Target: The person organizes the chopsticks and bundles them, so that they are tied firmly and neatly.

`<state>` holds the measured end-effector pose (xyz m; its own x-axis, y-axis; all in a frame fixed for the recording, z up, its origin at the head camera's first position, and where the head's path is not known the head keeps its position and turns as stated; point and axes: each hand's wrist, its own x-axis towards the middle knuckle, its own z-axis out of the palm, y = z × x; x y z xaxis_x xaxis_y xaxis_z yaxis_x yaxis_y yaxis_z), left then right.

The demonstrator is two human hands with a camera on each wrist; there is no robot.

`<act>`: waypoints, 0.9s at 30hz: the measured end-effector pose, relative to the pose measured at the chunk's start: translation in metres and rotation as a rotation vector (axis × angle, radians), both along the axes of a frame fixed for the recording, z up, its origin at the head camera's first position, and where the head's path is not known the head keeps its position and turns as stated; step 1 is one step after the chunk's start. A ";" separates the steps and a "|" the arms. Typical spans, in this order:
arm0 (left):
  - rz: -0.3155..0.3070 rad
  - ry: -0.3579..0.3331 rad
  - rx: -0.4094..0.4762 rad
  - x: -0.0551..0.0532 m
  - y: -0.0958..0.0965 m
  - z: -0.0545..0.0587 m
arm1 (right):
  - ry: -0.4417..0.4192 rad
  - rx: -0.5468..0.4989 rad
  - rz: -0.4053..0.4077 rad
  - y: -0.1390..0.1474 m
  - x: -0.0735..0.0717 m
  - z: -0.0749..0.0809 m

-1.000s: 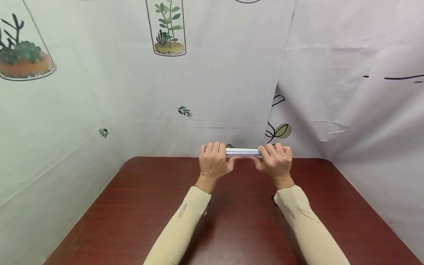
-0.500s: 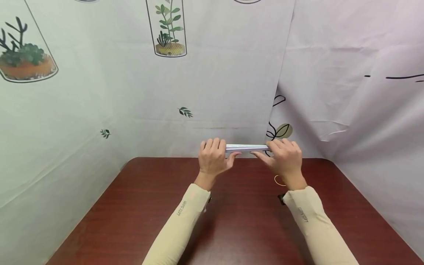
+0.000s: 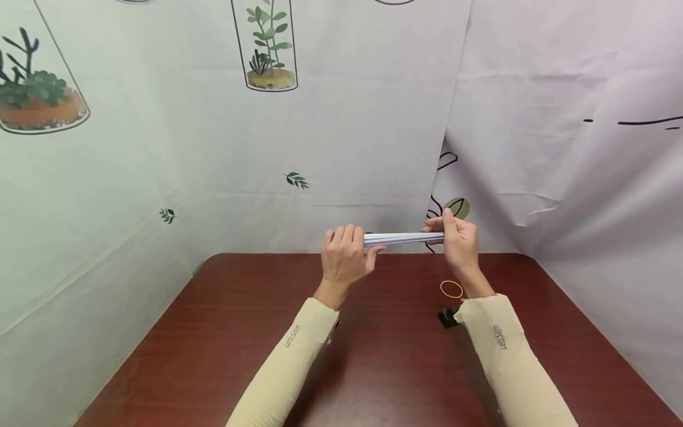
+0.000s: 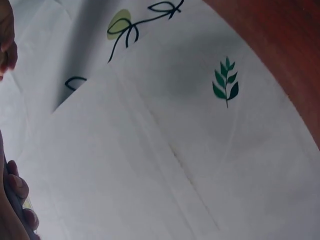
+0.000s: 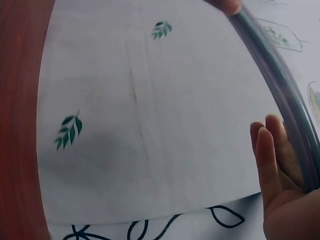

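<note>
Edge-on above the table's far edge, a thin flat stack of layered sheets (image 3: 400, 238), whitish with pale lilac edges, is held up by its left end. My left hand (image 3: 344, 255) grips that end, fingers curled over it and thumb along the near side. Around the right end stands my right hand (image 3: 460, 243), its palm side against the stack and its thumb pointing up. In the right wrist view its fingers (image 5: 267, 155) are straight beside the glossy stack (image 5: 280, 80). What the sheets are is hidden by the edge-on angle.
A thin yellow loop like a rubber band (image 3: 452, 289) lies on the dark red table (image 3: 240, 332) beside the right wrist. A black wrist camera (image 3: 447, 318) juts from the right sleeve. White fabric (image 3: 341, 136) printed with plants hangs behind the table and along its sides.
My right hand has slid rightward along the stack and turned from a grip over the top to upright at its end. More of the stack and the yellow loop now show. The left hand keeps its hold.
</note>
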<state>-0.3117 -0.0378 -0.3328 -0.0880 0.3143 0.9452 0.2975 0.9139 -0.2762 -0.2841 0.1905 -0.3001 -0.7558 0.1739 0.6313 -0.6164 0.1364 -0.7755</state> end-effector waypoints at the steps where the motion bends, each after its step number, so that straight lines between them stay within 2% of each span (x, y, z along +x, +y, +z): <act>1: -0.002 -0.008 0.000 0.000 0.000 -0.001 | -0.003 -0.009 0.004 -0.001 -0.001 -0.001; 4: -0.004 -0.038 -0.011 0.001 0.001 -0.001 | 0.003 -0.011 0.003 0.001 -0.003 -0.004; 6: -0.008 -0.063 -0.026 0.002 0.002 0.000 | 0.025 0.043 -0.030 0.005 -0.004 -0.009; 9: -0.011 -0.093 -0.043 0.002 0.003 0.002 | 0.135 0.255 -0.139 0.016 -0.006 -0.015; 13: 0.005 -0.102 -0.054 0.003 0.004 0.001 | 0.405 0.642 -0.415 0.024 -0.009 -0.020; 16: 0.029 -0.108 -0.060 0.004 0.005 0.001 | 0.567 0.837 -0.586 0.020 -0.008 -0.020; 17: 0.038 -0.114 -0.059 0.004 0.005 0.001 | 0.607 0.886 -0.614 0.016 -0.007 -0.019; 21: 0.057 -0.149 -0.030 0.006 0.005 0.004 | 0.667 0.986 -0.660 0.002 -0.005 -0.018; 27: 0.075 -0.157 -0.003 0.009 0.005 0.006 | 0.694 0.936 -0.768 -0.008 -0.010 -0.027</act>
<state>-0.3027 -0.0324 -0.3269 -0.2575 0.3037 0.9173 0.2676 0.9346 -0.2343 -0.2939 0.1822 -0.3266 -0.1539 -0.2921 0.9439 -0.3681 0.9035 0.2196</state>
